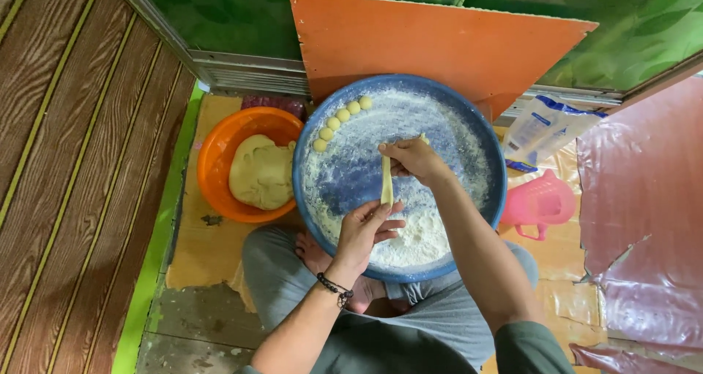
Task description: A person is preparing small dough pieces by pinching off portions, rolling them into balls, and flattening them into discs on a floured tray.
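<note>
**Dough strip held between both hands**

Right hand (414, 159) pinches the upper end of a dough strip (386, 183); left hand (364, 227), fingers closed, grips its lower end. Blue floured basin (469, 106) lies beneath both hands. Orange bowl (212, 161) sits left of them.

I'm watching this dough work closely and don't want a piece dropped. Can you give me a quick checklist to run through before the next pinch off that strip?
1. Dough strip held at both ends: ok, the right hand grips the top and the left hand the bottom.
2. Strip over the blue tray: ok.
3. Flour under the hands: ok, a heap lies at the near side.
4. Room for more dough balls: ok, they sit in one row along the far left rim.
5. Spare dough lump nearby: ok, in the orange bowl.
6. Strip free of tears: cannot tell.
</note>
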